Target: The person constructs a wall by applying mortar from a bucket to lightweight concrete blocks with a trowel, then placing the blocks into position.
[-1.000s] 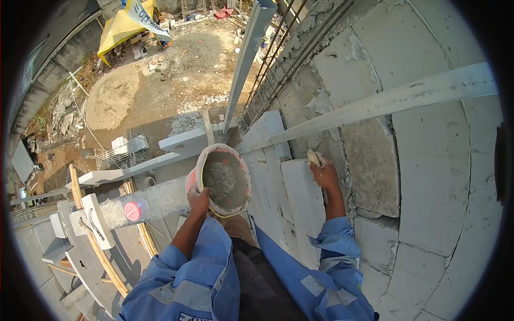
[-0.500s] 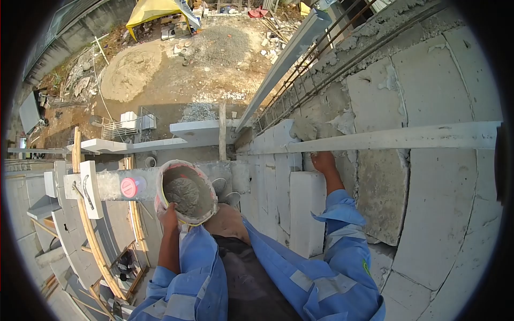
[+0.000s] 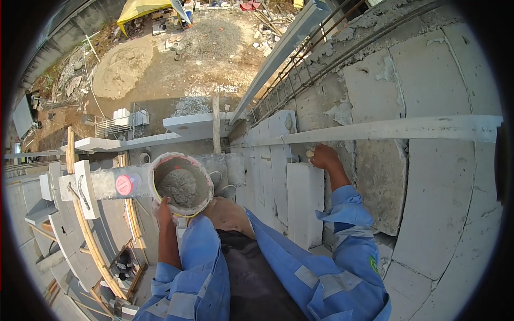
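My left hand grips the near-left rim of a round bucket, which is tilted so that its inside faces me. Wet grey mortar lies in the bucket. My right hand is closed, close to the wall and just below a long pale bar. A small pale piece shows at its fingertips; what it belongs to I cannot make out. Below that hand stands a light block, near the wall of large grey blocks.
A pink-lidded container stands on the concrete beam left of the bucket. Bamboo poles run at the left. Steel bars stick out at upper right. Far below lie sand and gravel heaps.
My right hand has turned and come slightly away from the bar, so the pale piece at its fingertips now shows. The bucket opening faces me a little more. The view has shifted slightly.
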The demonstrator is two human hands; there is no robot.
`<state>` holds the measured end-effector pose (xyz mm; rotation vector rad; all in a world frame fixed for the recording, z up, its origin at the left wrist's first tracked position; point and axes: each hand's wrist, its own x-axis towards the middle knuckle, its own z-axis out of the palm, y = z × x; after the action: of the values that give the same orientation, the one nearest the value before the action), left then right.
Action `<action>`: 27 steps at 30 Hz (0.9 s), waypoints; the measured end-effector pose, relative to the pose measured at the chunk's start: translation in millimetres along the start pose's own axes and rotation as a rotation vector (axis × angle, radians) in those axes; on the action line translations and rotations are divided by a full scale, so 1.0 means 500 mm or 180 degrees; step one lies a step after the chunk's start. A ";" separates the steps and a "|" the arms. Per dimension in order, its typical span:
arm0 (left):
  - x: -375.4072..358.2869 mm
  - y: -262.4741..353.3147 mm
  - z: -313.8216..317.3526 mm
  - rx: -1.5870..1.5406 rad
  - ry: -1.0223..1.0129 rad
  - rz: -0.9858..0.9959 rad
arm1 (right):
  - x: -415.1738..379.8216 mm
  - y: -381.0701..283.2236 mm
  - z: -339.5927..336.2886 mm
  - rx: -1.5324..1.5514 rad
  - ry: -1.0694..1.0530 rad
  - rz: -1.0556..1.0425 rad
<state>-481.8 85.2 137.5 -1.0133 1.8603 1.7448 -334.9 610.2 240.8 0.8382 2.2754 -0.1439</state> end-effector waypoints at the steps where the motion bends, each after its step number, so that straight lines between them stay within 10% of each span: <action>1: 0.006 -0.007 0.003 -0.0005 0.0003 -0.0003 | 0.002 0.001 0.001 -0.0076 -0.0066 -0.0005; 15: 0.000 -0.026 0.040 0.0024 -0.0209 0.0004 | -0.003 0.007 -0.004 -0.0095 -0.0318 -0.0029; 21: -0.025 -0.015 0.030 -0.0173 -0.0056 0.0296 | 0.003 0.010 -0.018 0.0438 0.0352 0.0568; 27: -0.013 -0.027 -0.001 -0.0147 0.0035 0.0114 | 0.062 0.048 0.048 0.1274 0.1353 -0.0191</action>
<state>-467.5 87.0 132.8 -1.0149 1.8636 1.8141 -323.4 637.7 205.6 1.0862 2.7207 -0.5039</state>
